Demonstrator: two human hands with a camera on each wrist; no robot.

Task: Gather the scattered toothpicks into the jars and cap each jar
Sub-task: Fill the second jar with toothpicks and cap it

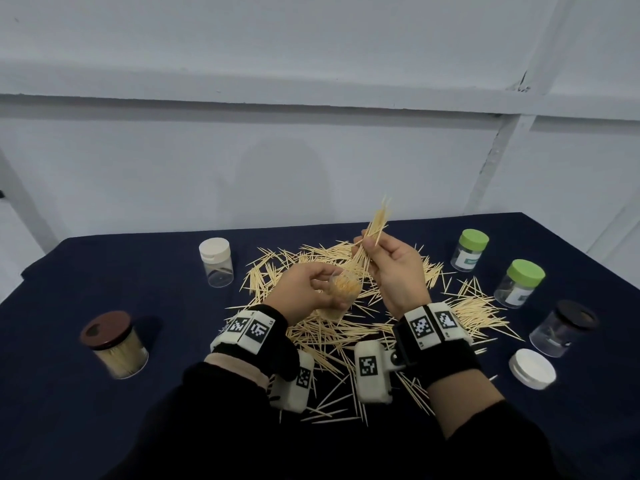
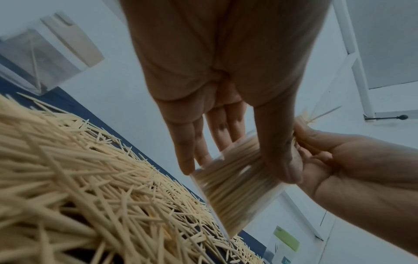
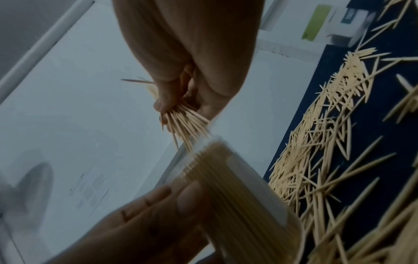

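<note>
Right now I am watching the open jar (image 1: 341, 296), clear plastic and already packed with toothpicks, being held tilted above the middle of the scattered toothpicks (image 1: 332, 327). My view shows the left hand (image 1: 304, 292) wrapping its fingers and thumb around the jar's wall. The right hand (image 1: 391, 268) is pinching a bundle of toothpicks (image 1: 372, 233) between thumb and fingers, and the bundle's lower tips are reaching down to the jar's mouth; in the right wrist view those tips are fanning out just at the rim, though I cannot tell whether they are inside it.

Around the heap, on the dark blue tablecloth (image 1: 69, 410), I am seeing 5 more jars. At the left, a brown-lidded jar (image 1: 116, 344) full of toothpicks is standing near me, and a white-capped jar (image 1: 216, 261), nearly empty, is standing farther back. At the right, 2 green-lidded jars (image 1: 470, 249) (image 1: 521, 282) are standing one behind the other, and a dark-lidded jar (image 1: 564, 327) is sitting nearer. A loose white lid (image 1: 531, 368) is lying on the cloth just in front of that one.
</note>
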